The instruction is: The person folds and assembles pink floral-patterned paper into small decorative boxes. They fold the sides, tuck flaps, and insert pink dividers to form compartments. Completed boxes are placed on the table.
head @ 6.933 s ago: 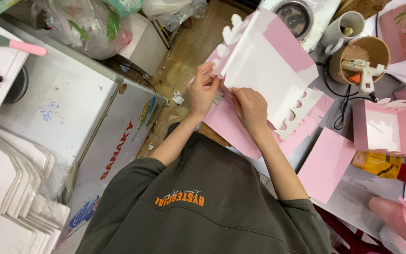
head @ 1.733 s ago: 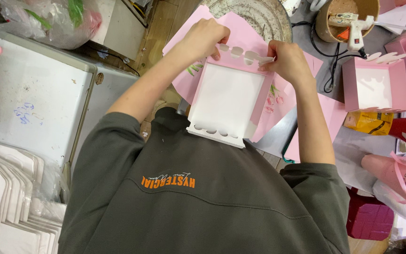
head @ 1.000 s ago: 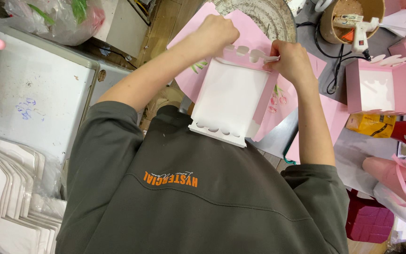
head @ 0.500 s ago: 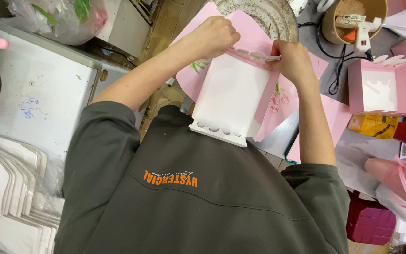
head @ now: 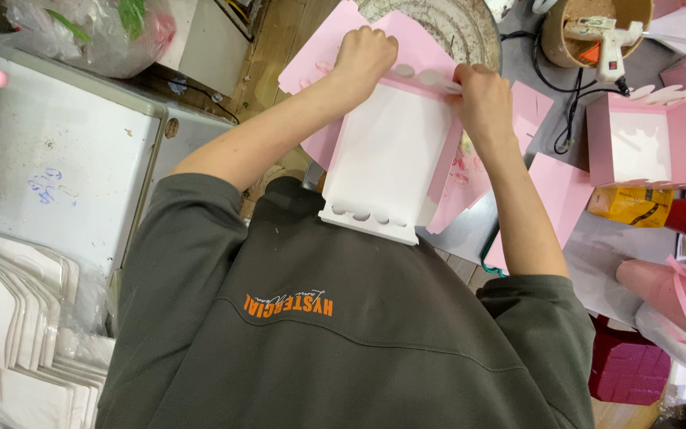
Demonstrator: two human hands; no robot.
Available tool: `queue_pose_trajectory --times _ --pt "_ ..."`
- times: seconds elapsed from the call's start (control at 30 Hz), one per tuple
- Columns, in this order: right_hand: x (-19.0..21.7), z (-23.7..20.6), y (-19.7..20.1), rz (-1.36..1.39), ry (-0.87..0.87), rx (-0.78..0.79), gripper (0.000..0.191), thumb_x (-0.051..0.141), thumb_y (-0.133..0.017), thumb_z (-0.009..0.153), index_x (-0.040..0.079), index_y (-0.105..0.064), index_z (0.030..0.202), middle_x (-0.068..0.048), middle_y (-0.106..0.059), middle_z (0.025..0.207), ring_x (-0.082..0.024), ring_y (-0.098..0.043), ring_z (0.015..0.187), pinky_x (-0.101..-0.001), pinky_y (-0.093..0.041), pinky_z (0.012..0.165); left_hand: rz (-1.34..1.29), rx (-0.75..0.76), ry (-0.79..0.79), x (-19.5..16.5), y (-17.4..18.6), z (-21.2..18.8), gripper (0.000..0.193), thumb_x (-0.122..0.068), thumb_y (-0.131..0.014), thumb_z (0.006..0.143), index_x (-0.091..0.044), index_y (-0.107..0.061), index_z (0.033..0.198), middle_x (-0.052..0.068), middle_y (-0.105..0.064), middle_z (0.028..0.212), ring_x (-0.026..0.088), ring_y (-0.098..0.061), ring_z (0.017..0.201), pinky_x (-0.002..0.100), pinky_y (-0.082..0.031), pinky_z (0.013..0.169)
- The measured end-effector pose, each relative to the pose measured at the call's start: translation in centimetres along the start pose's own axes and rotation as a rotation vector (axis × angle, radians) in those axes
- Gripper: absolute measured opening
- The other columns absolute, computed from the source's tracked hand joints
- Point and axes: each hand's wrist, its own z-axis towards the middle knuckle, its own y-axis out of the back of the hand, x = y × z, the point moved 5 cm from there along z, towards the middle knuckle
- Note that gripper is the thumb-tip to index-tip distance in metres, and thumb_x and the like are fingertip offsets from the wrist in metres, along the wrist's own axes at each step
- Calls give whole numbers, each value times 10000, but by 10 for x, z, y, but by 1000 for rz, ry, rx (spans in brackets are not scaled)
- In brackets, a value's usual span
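Head view: both hands' fingers pinch pink box [head: 391,159]; glue gun [head: 606,40], finished box [head: 641,143] nearby.

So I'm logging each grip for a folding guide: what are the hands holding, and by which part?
Both the left hand and right hand grip the pink-and-white cardboard box at its far scalloped edge, one at each corner.

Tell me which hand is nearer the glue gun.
Right. The right hand grips the scalloped far edge of the pink box, on the side below the glue gun. The left hand holds the box's opposite corner, farther off.
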Motion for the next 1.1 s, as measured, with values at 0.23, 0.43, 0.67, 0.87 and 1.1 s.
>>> queue_pose_trajectory --times 0.23,0.43,0.67,0.87,1.1 --pt "-12 1 5 178 -100 60 204 90 -799 803 2 -735 976 -186 -716 864 -372 -705 753 -450 -556 689 52 30 -102 2 4 2 189 -84 -823 596 -113 -718 751 53 -704 762 206 -726 762 313 -555 571" --pt "-17 -1 1 71 -70 48 145 36 -711 784 -4 -747 918 -230 -693 785 -405 -695 702 -455 -576 677 -237 -41 13 21 10 -2 176 -66 -811 588 -78 -746 751 133 -707 797 309 -726 757 400 -582 593" --pt "-2 -9 1 1 -60 -140 116 37 -753 816 4 -736 926 -208 -703 814 -413 -688 732 -481 -545 653 -84 91 48 2 -5 1 179 57 -758 631 -28 -740 787 124 -719 790 293 -740 773 398 -597 584" --pt "-13 -7 16 195 -141 -149 167 97 -807 891 -28 -709 941 -211 -722 857 -383 -688 732 -438 -517 651 -719 -30 268 52 12 -9 200 -130 -820 793 -27 -763 954 119 -743 788 246 -716 761 373 -548 696" --pt "-23 -9 14 629 -247 -95 219 86 -768 916 11 -756 1121 -78 -745 849 -81 -601 705 -267 -491 629 -1798 161 147 59 20 -23 340 -191 -624 1012 -55 -699 1313 -43 -737 1129 51 -636 994 238 -522 910"
